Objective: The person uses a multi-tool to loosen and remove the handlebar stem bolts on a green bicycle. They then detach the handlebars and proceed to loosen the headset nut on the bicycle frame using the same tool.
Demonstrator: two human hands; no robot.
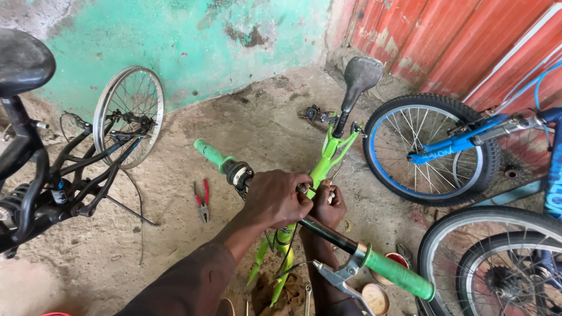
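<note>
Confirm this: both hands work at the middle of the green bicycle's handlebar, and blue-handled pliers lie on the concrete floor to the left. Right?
Not quite. The head view shows the pliers have red handles, not blue. The rest holds: left hand and right hand work mid-handlebar on the green bicycle.

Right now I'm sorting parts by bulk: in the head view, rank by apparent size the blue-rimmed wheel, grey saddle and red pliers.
1. Blue-rimmed wheel
2. Grey saddle
3. Red pliers
The gaps look clear despite differing distances.

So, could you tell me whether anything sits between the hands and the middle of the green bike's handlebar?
Nothing visible does: the left hand and right hand already close on the middle of the handlebar where it meets the green frame.
</note>
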